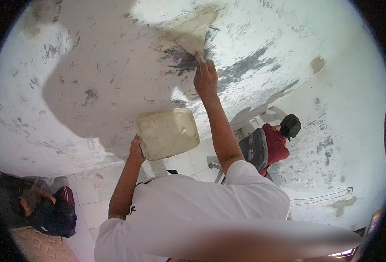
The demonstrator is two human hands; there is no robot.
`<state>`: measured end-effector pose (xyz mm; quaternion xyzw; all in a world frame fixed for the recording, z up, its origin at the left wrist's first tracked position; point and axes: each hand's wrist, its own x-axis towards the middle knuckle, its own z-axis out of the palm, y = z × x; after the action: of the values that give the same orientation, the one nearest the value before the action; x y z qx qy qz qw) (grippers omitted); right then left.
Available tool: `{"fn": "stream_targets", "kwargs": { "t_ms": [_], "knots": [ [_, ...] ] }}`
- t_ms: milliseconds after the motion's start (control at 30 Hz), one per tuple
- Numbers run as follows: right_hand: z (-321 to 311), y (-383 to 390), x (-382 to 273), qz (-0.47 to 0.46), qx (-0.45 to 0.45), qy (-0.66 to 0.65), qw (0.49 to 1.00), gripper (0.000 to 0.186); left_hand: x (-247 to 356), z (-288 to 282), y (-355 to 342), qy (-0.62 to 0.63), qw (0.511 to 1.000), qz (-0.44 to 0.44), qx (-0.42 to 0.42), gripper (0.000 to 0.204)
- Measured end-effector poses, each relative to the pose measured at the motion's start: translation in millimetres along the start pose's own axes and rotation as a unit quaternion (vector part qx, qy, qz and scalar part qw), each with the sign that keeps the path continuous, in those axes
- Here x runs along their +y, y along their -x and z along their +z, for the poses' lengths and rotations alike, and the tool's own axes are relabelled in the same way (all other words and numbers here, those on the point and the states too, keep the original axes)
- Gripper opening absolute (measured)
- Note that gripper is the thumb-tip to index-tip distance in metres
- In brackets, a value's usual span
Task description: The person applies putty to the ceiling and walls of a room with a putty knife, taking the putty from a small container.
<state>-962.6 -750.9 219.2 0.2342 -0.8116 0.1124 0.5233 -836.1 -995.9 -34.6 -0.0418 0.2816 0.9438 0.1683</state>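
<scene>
My right hand (206,77) is raised to the whitish wall, fingers closed on the narrow end of a triangular putty scraper (193,35). Its wide blade, the colour of the putty, lies against the wall beside dark grey smears. Lower down, my left hand (136,149) grips the left edge of a rectangular, round-cornered plastic lid (167,135). A pale beige layer covers the lid, with a small lighter lump toward its right side. Part of my left fingers is hidden beneath the lid.
A person in a dark red top and dark cap (276,142) sits on a grey chair (255,150) to the right. Another person in dark clothes (55,212) is low at the left. White floor tiles (88,190) lie below; a thin cable (321,197) runs along the right wall.
</scene>
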Motion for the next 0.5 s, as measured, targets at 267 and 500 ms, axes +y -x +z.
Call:
{"fn": "stream_targets", "kwargs": {
  "t_ms": [267,500],
  "knots": [
    [-32,9,-4,0.016,0.050,-0.053,0.997,0.047,1,4,2,-0.007,1.000,0.007,-0.009,0.062],
    [-7,-38,-26,0.008,0.071,-0.010,0.997,0.052,-9,2,2,-0.011,0.999,0.005,-0.045,0.069]
  ]
}}
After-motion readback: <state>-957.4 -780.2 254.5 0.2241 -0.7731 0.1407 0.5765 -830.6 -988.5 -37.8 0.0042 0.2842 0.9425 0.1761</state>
